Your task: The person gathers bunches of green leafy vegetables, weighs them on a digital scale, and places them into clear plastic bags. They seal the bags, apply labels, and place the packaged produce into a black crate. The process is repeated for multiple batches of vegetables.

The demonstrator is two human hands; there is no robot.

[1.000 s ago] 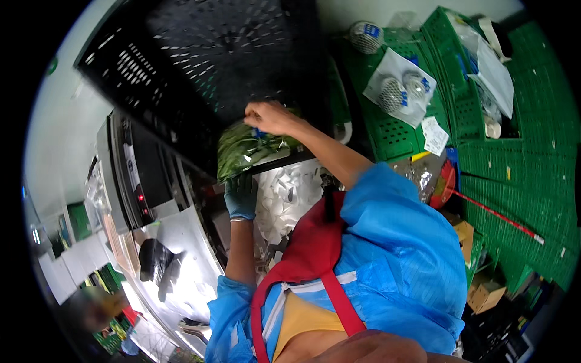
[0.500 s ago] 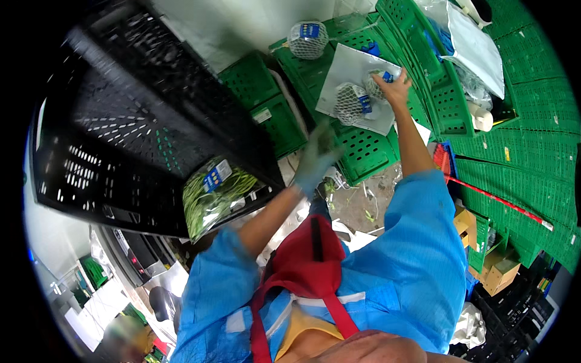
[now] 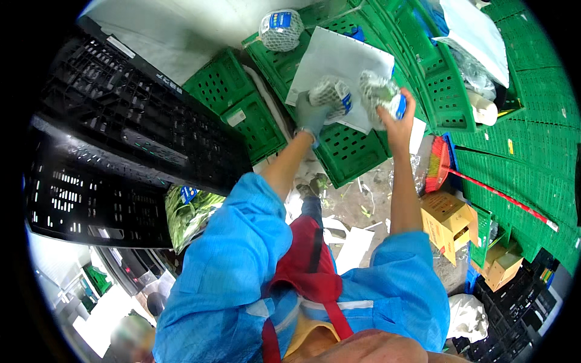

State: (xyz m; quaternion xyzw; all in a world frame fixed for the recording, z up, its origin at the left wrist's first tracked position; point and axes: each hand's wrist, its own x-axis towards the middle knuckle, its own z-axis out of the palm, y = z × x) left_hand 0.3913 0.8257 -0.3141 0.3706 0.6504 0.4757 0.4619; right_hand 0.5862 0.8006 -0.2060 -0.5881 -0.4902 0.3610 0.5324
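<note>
My left hand (image 3: pixel 310 115), in a grey glove, grips the near left side of a round piece of produce in white foam netting (image 3: pixel 328 98) with a blue label; its fingertips are partly hidden. In my bare right hand (image 3: pixel 399 124) is a second netted piece of produce (image 3: pixel 376 97), greenish through the mesh, its blue label by my fingers. Both are over a white sheet (image 3: pixel 349 57) lying across green crates (image 3: pixel 350 154). Farther left, a third netted piece of produce (image 3: pixel 281 30) rests on the crate edge.
On the left stands a large black crate (image 3: pixel 139 121), with a bag of green vegetables (image 3: pixel 190 215) inside its lower part. Green crates (image 3: pixel 445 88) with packaging rise on the right. A red broom (image 3: pixel 439 166) and a cardboard box (image 3: pixel 446 221) are on the floor side.
My left hand has come up from beside the crates to the left netted produce. My right hand has tilted and lifted the other one. The view has shifted a little.
</note>
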